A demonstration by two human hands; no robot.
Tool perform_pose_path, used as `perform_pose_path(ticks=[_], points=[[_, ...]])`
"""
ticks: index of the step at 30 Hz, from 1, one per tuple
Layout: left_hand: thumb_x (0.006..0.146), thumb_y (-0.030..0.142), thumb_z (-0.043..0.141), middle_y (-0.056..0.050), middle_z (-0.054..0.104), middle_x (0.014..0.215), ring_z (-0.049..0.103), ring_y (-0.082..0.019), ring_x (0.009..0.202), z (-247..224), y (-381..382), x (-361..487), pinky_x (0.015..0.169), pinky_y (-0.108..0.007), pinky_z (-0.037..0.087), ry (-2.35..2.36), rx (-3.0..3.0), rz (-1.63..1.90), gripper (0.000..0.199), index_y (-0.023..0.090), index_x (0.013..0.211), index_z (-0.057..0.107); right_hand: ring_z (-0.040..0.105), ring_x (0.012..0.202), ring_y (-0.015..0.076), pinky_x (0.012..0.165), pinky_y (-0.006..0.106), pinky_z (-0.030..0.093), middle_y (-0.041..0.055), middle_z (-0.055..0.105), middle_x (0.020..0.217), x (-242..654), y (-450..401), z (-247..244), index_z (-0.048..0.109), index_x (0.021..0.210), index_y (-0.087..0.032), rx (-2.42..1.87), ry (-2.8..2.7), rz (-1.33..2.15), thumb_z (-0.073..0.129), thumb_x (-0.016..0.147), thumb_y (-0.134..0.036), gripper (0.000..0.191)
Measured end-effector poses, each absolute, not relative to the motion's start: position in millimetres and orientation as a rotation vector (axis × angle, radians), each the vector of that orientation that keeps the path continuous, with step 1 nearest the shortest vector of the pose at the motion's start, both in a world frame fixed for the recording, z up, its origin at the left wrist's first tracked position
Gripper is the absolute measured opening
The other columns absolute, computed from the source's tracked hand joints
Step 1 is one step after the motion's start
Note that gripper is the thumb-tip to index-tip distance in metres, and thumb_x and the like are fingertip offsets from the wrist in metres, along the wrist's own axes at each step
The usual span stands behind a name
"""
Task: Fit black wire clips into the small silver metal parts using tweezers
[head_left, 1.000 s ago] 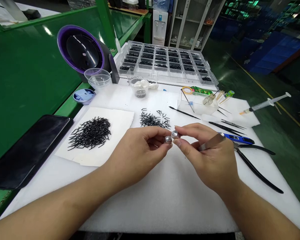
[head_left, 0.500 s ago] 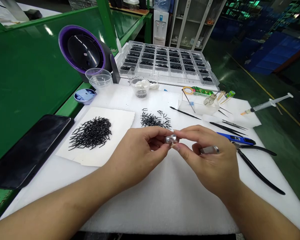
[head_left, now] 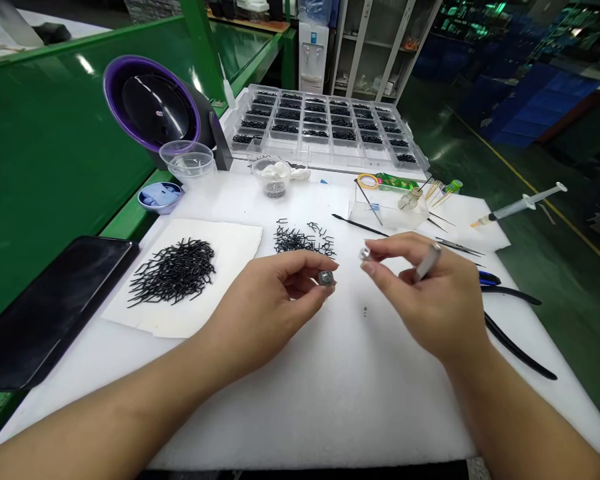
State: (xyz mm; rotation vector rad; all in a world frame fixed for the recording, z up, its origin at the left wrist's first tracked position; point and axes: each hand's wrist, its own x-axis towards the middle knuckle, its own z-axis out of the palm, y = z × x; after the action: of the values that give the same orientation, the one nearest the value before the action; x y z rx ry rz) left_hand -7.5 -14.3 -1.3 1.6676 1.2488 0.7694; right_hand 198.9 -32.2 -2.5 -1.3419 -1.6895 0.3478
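Between the thumb and index finger of my left hand [head_left: 275, 297] sits a small silvery metal cylinder [head_left: 325, 277], its dark end facing up. My right hand [head_left: 430, 300] pinches another small shiny metal piece [head_left: 365, 254]. A silver metal rod [head_left: 427, 261] also rests among the curled fingers of that hand; most of it is hidden. The two metal pieces are apart. Below the gap lie a few tiny dark specks [head_left: 365, 311] on the white foam board [head_left: 320, 413]. Beyond my left hand is a loose group of black forked wires [head_left: 300, 241].
Left: a black wire heap [head_left: 175, 270] on white paper [head_left: 240, 233], and a phone-like black slab [head_left: 55, 307]. Behind: a purple-rimmed fan [head_left: 153, 107], clear cups [head_left: 187, 160], a compartment tray [head_left: 325, 127]. Right: pliers [head_left: 520, 343], tweezers [head_left: 460, 247], a syringe [head_left: 523, 205].
My hands have drawn apart, splitting the metal piece they held together into two. Dark specks now show on the board between them. The view has shifted slightly.
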Motion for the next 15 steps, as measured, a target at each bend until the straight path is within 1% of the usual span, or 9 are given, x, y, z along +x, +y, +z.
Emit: perform_pose_path(ticks=[4,6,9,11,13,14,15], points=[[0.085,0.035,0.075,0.007,0.064,0.064,0.058,-0.009,0.06,-2,-15,-9,0.058,-0.02,0.047,1.265,1.671,0.733,0.016,0.029,0.099,0.076,0.062,0.064,0.0153,0.06,0.03,0.046,0.0003,0.073,0.078,223,-17,-1,0.079,0.093,-0.021,-1.716,-1.736,0.203,0.074,0.081,-0.02,0.014],[0.085,0.037,0.075,0.007,0.062,0.063,0.057,-0.009,0.059,-2,-16,-8,0.058,-0.021,0.046,1.273,1.687,0.725,0.016,0.029,0.099,0.076,0.059,0.06,0.016,0.061,0.031,0.043,0.0005,0.071,0.073,230,-11,-3,0.079,0.09,-0.021,-1.893,-1.776,0.197,0.072,0.08,-0.022,0.012],[0.084,0.039,0.075,0.006,0.064,0.065,0.058,-0.01,0.06,-2,-16,-9,0.058,-0.022,0.046,1.274,1.69,0.715,0.019,0.029,0.1,0.076,0.057,0.059,0.0174,0.063,0.033,0.041,0.0006,0.068,0.067,234,-6,-7,0.078,0.083,-0.022,-2.003,-1.843,0.246,0.07,0.079,-0.022,0.009],[0.083,0.04,0.075,0.005,0.068,0.068,0.061,-0.012,0.063,-1,-14,-12,0.06,-0.024,0.047,1.283,1.686,0.701,0.021,0.03,0.102,0.078,0.058,0.063,0.0187,0.065,0.033,0.041,0.0019,0.07,0.072,234,-4,-10,0.077,0.079,-0.022,-1.995,-1.869,0.262,0.071,0.076,-0.02,0.007],[0.082,0.044,0.076,0.003,0.07,0.069,0.062,-0.014,0.063,3,-8,-18,0.06,-0.027,0.046,1.355,1.676,0.684,0.026,0.031,0.104,0.079,0.059,0.069,0.0196,0.066,0.033,0.041,0.0036,0.07,0.082,232,-6,-9,0.078,0.087,-0.021,-1.972,-1.86,0.233,0.075,0.074,-0.024,0.013],[0.08,0.046,0.076,0.002,0.072,0.07,0.063,-0.015,0.064,6,-4,-22,0.059,-0.028,0.046,1.42,1.664,0.684,0.028,0.032,0.104,0.08,0.057,0.068,0.0192,0.065,0.033,0.041,0.0033,0.067,0.081,231,-8,-9,0.077,0.092,-0.021,-1.935,-1.824,0.203,0.077,0.075,-0.029,0.019],[0.079,0.048,0.078,0.001,0.072,0.07,0.064,-0.017,0.064,10,0,-27,0.059,-0.029,0.045,1.495,1.648,0.697,0.03,0.032,0.105,0.08,0.054,0.064,0.0178,0.063,0.033,0.04,0.0017,0.062,0.077,228,-10,-8,0.076,0.095,-0.021,-1.869,-1.775,0.172,0.077,0.076,-0.033,0.022]])
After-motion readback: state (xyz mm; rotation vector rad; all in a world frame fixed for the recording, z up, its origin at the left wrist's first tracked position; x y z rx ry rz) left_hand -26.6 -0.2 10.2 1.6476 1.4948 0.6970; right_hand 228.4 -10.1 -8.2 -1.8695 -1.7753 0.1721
